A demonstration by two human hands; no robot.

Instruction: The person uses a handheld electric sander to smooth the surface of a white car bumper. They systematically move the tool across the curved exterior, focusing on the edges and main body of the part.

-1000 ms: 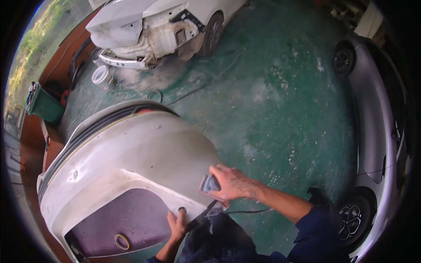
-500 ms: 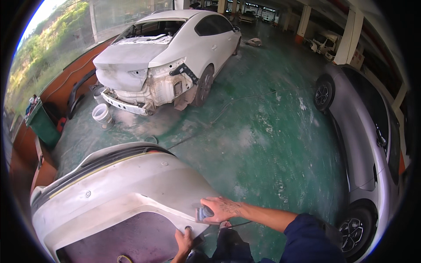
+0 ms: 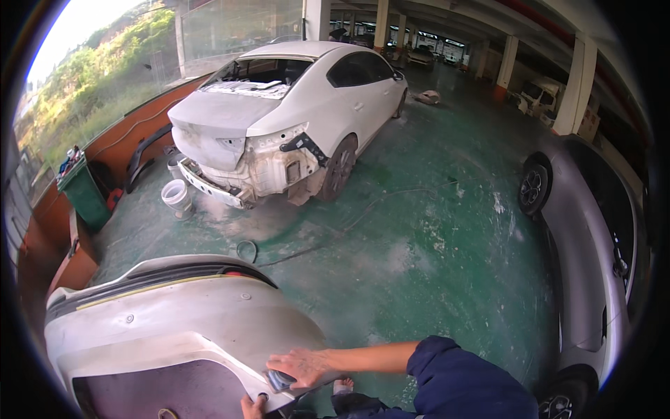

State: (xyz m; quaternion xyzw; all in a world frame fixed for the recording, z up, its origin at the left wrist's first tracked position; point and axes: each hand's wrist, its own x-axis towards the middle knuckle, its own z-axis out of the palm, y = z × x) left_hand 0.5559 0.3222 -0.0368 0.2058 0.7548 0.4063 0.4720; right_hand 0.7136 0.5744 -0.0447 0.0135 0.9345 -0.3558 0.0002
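Your right hand [image 3: 301, 367] is clamped on a dark sanding block [image 3: 280, 380], pressing it flat against the near right corner of the off-white car bumper [image 3: 279, 328]. Your left hand [image 3: 252, 408] is just below and to the left of the right one, touching the bumper beside a small round hole [image 3: 262, 397]; the lower edge of the view cuts it off, so you cannot tell how far its fingers are closed. The bumper spreads forward and leftward from both hands. Left of your left hand, a purplish surface [image 3: 160, 391] shows through the bumper's cut-out, with a yellowish ring [image 3: 167, 413] partly in view. Well ahead of your right hand, a white sedan [image 3: 279, 105] has its rear bodywork exposed, and a white bucket [image 3: 177, 199] is near it. A grey car [image 3: 586, 244] is well to your right hand's right, on the green floor [image 3: 433, 279].
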